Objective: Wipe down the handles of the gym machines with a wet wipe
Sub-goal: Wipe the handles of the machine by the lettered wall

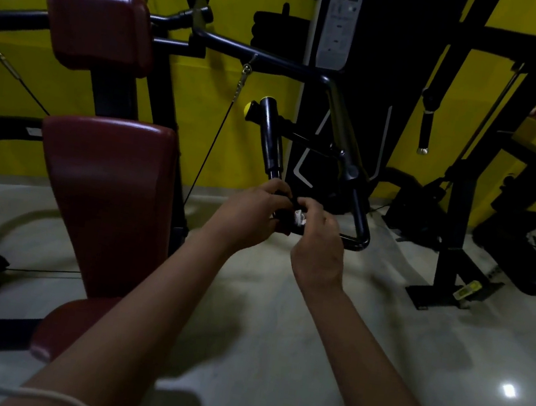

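Note:
A black padded handle (271, 134) with a yellow end cap slants down from the machine's arm in mid-frame. My left hand (251, 212) curls round the lower end of this handle. My right hand (319, 234) sits just to its right, its fingers pinching a small crumpled white wet wipe (299, 217) against the bar between the two hands. A second black handle bar (359, 215) bends down and round on the right of my right hand.
The machine's dark red backrest (103, 186) and headrest (99, 24) stand to the left. A cable (210, 146) hangs beside the seat. A black weight stack tower (343, 75) and rack frame (459, 202) stand against the yellow wall. Pale tiled floor (361, 336) spreads below.

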Motion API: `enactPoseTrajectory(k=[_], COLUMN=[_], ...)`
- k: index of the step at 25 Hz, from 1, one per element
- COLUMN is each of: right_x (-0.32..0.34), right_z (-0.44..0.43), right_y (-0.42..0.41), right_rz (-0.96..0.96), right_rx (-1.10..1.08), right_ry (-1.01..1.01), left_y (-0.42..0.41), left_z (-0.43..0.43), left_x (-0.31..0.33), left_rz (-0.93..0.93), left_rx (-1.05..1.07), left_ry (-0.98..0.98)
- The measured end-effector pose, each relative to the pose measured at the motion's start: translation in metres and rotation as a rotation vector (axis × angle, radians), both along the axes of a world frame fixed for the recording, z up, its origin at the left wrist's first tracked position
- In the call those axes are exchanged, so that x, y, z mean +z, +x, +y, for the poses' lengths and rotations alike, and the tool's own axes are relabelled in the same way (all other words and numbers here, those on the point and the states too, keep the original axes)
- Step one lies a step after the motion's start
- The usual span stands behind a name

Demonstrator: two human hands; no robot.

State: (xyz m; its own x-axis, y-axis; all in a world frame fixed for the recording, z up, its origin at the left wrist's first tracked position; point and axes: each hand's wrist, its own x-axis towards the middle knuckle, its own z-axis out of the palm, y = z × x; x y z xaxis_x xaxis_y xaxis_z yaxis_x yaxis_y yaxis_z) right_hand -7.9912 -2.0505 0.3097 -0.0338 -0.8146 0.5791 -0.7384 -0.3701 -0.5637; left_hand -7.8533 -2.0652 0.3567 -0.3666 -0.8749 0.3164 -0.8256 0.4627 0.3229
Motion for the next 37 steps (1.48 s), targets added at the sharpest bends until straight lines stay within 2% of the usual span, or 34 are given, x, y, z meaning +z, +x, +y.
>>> enactPoseTrajectory(k=[3, 7, 8, 12, 14, 16, 18, 20, 23, 24, 27, 28, 32, 36, 37], right_x=[-0.006, 0.005, 0.008, -0.033, -0.045, -0.045, -0.046, -0.049, -0.051, -0.053, -0.046, -0.040, -0.043, -0.039, -0.035], right_z=[-0.010, -0.029, -0.027, 0.006, 0.009, 0.006, 0.005, 0.005, 0.003, 0.002, 0.002, 0.002, -0.004, -0.010, -0.009], right_y=[-0.038, -0.061, -0.047, -0.023, -0.043, -0.044, -0.020, 0.003, -0.011, -0.018, -0.009, 0.003, 0.007, -0.020, -0.013], right_rz=[0.246, 0.423, 0.399, 0.327, 0.262, 0.092, 0.024, 0.098, 0.270, 0.227, -0.196, -0.250, -0.009, -0.345, -0.345], right_rx=[0.074, -0.109, -0.096, 0.025, -0.023, -0.171, -0.288, -0.281, -0.232, -0.290, -0.489, -0.492, -0.278, -0.571, -0.530], right_ry=[-0.110, 0.191, 0.178, -0.383, -0.511, -0.476, -0.405, -0.412, -0.482, -0.467, -0.290, -0.284, -0.379, -0.214, -0.215], left_y=[-0.004, -0.009, -0.009, -0.009, -0.009, -0.008, -0.009, -0.012, -0.015, -0.015, -0.017, -0.018, -0.021, -0.023, -0.023], left_z=[-0.002, -0.006, -0.007, -0.008, -0.009, -0.010, -0.011, -0.010, -0.007, -0.007, -0.007, -0.008, -0.009, -0.008, -0.009], left_x=[0.002, 0.005, 0.006, 0.004, 0.003, 0.003, 0.003, 0.000, -0.005, -0.005, -0.004, -0.004, -0.010, -0.010, -0.011], left_rz=[0.000, 0.051, 0.052, 0.024, 0.035, 0.036, 0.009, -0.060, -0.098, -0.101, -0.096, -0.104, -0.126, -0.091, -0.088], left_rx=[0.041, 0.068, 0.066, 0.065, 0.046, 0.033, 0.020, 0.007, -0.010, -0.013, 0.001, 0.009, 0.047, 0.054, 0.058], left_ry=[0.038, 0.097, 0.101, 0.071, 0.082, 0.106, 0.115, 0.110, 0.095, 0.093, 0.104, 0.098, 0.056, 0.071, 0.071])
